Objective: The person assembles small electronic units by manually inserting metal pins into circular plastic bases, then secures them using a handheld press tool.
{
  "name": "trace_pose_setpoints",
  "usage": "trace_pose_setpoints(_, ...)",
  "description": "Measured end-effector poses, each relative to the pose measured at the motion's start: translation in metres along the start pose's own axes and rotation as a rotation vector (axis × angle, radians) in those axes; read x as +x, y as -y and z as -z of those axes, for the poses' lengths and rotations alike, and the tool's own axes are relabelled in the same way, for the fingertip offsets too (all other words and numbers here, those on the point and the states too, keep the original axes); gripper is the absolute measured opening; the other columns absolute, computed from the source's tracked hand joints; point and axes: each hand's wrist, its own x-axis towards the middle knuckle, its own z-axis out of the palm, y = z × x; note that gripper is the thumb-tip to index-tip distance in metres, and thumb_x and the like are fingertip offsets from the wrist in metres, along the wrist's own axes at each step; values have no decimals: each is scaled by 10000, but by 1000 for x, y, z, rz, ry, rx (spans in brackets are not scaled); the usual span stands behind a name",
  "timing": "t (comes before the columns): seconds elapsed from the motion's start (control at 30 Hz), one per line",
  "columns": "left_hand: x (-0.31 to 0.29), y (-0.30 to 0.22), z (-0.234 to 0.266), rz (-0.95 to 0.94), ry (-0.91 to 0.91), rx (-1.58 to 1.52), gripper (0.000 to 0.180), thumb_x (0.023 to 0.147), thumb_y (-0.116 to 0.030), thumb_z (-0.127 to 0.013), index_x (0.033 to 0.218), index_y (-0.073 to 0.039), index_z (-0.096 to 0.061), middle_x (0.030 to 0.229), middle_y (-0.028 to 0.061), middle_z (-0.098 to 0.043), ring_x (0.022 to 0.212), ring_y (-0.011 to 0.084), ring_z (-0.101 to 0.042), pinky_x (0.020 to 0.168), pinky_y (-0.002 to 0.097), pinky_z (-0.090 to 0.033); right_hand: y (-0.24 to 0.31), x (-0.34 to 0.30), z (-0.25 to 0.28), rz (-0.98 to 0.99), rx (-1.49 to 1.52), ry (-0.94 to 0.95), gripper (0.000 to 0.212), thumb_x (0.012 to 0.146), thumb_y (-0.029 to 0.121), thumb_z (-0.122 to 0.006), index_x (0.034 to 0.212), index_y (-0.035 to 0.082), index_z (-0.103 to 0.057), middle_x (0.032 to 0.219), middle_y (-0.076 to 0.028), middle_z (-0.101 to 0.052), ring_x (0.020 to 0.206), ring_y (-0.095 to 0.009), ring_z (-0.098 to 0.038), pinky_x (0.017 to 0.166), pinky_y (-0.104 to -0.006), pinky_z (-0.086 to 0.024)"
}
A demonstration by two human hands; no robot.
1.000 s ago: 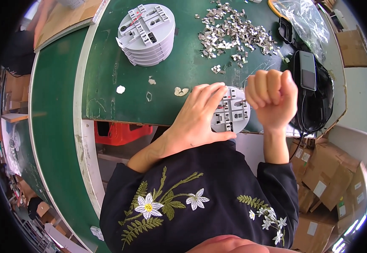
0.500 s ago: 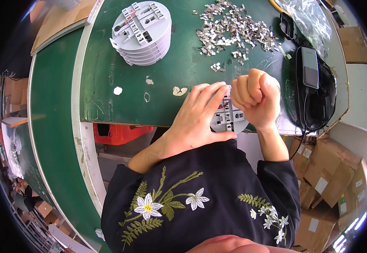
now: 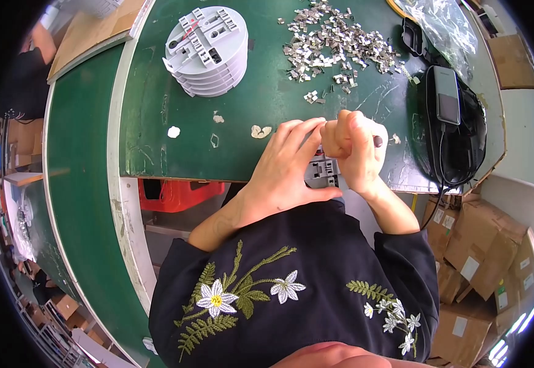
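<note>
A grey round plastic base (image 3: 322,170) with moulded slots lies at the near edge of the table, largely covered by my hands. My left hand (image 3: 282,165) grips its left side, with the thumb at the near rim and the fingers curved over the far side. Above its right part, my right hand (image 3: 356,150) is closed in a fist. A small dark round end (image 3: 378,141) sticks out of that fist; the rest of what it holds is hidden. Farther left stands a stack of similar grey round bases (image 3: 209,55). Many small metal clips (image 3: 334,46) lie in a loose pile beyond my hands.
At the right, a black case (image 3: 457,147) carries a grey power bank (image 3: 446,95) with a cable. Clear plastic bags (image 3: 448,30) lie behind it. Below the table are a red bin (image 3: 181,195) at left and cardboard boxes (image 3: 484,245) at right.
My right fist has moved left and slightly nearer, covering more of the base, and has turned so a dark round end shows. My left hand stays about where it was.
</note>
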Motion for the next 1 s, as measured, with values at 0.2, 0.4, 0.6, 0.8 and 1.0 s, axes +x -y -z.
trace_pose_setpoints(0.2, -1, -3, 3, 32, 24, 4, 972, 654, -376, -869, 1427, 10, -423, 1462, 166, -394, 1273, 342, -398, 1083, 439, -355, 17, 5, 24, -21, 322, 17, 372, 985, 260, -448, 643, 146, -357, 560, 14, -334, 505, -92, -255, 443, -252, -231)
trace_pose_setpoints(0.4, 5, -9, 7, 37, 30, 30, 1002, 679, -420, -864, 1446, 25, -398, 1427, 211, -428, 1265, 352, -430, 1066, 453, -381, 34, 7, 51, 169, 495, 42, 310, 1008, 257, -427, 725, 138, -384, 674, -4, -349, 509, -104, -313, 444, -239, -290)
trace_pose_setpoints(0.6, 9, 8, 25, 236, -109, -779, 1007, 774, -567, -766, 1487, 10, -351, 1433, 242, -442, 1212, 393, -514, 1021, 451, -446, 51, -4, 77, 283, 582, -43, 324, 1033, 244, -394, 726, 140, -380, 720, -14, -354, 493, -97, -315, 432, -235, -283)
trace_pose_setpoints(0.8, 9, 17, 30, 473, -126, -1941, 1010, 844, -751, -558, 1539, -64, -306, 1493, 276, -390, 1236, 478, -522, 1003, 487, -486, 42, -7, 76, 255, 574, -87, 335, 1042, 230, -395, 720, 141, -379, 718, -16, -354, 484, -88, -305, 424, -230, -273)
trace_pose_setpoints(1.0, 13, 18, 25, 478, 31, -2427, 1034, 843, -848, -415, 1569, -128, -261, 1526, 330, -317, 1316, 539, -441, 1020, 560, -481, 36, -6, 73, 215, 608, -87, 345, 1041, 223, -411, 709, 137, -375, 701, -16, -355, 483, -84, -299, 419, -227, -268)
